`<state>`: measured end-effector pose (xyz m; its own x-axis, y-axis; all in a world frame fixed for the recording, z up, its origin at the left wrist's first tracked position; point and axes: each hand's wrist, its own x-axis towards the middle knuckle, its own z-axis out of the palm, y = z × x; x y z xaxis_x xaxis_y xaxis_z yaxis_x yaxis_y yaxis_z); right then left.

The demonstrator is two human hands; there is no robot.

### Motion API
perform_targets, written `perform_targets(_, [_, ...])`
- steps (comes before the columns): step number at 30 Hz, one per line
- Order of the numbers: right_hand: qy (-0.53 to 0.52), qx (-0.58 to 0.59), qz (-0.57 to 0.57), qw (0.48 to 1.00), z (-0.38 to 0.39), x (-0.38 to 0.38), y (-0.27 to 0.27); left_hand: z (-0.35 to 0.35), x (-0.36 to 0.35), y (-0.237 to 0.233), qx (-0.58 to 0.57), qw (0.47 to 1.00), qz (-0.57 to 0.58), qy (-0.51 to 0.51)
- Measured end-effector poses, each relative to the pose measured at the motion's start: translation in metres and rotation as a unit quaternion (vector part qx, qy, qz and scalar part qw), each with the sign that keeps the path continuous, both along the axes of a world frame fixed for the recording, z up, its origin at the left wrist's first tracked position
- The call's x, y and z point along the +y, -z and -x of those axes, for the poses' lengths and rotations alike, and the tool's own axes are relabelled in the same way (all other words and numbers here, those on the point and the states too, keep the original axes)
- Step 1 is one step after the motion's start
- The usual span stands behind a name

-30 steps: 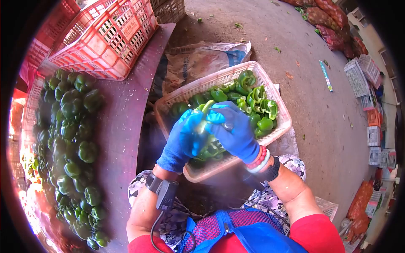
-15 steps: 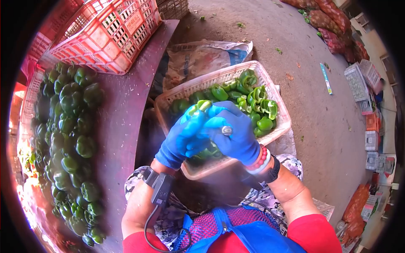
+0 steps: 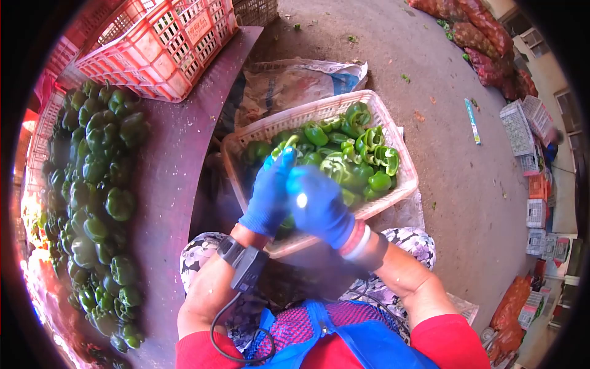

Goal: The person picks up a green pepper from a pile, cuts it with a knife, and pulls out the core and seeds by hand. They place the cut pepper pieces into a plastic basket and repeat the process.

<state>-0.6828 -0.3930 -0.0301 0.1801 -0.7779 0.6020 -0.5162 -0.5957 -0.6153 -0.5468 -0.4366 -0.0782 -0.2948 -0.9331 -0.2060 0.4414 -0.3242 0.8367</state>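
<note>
My left hand (image 3: 268,195), in a blue glove, is closed on a piece of green bell pepper (image 3: 286,145) that shows above the fingertips. Against it, my blue-gloved right hand (image 3: 324,209) is closed and blurred by motion. A bright, round metal tool end (image 3: 302,200) pokes out of the right fist; the rest of that tool is hidden. Both hands are over a pale plastic crate (image 3: 402,194). In the crate lie whole green bell peppers (image 3: 316,135) and cut, hollow pepper pieces (image 3: 370,142).
Left of me, a long pile of whole green peppers (image 3: 95,178) lies on a dark tabletop (image 3: 169,160). A pink-white crate (image 3: 166,52) stands at its far end. Beyond the pale crate is a sack (image 3: 295,89) on the floor. Filled net sacks (image 3: 482,49) and stacked crates (image 3: 522,132) line the right.
My right hand has turned and dropped slightly toward me and left, its metal tool end moving left. The left hand stays near its place, still on the pepper piece.
</note>
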Motion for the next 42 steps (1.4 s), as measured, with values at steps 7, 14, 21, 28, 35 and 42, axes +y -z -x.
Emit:
perform_targets(7, [0.143, -0.171, -0.237, 0.946, 0.064, -0.035, -0.018, -0.008, -0.006, -0.069, -0.087, 0.992, -0.008, 0.096])
perform_targets(14, [-0.191, -0.354, -0.584, 0.705, 0.078, -0.036, -0.036, -0.019, -0.001, -0.088, -0.071, 0.954, -0.018, 0.290])
perform_targets(21, [-0.150, -0.275, -0.607, 0.730, 0.064, -0.025, -0.033, -0.028, 0.005, -0.097, -0.197, 0.920, 0.016, 0.340])
perform_targets(28, [-0.163, -0.455, -0.632, 0.606, 0.057, -0.025, -0.032, -0.039, 0.013, -0.098, -0.129, 0.955, 0.116, 0.240])
perform_targets(35, [0.090, 0.083, -0.367, 0.922, 0.068, -0.038, 0.013, -0.183, 0.128, -0.173, -0.264, 0.962, 0.037, -0.056])
perform_targets(42, [-0.014, 0.062, -0.400, 0.914, 0.042, -0.012, -0.005, -0.316, 0.421, -0.131, -0.617, 0.671, -0.343, 0.228])
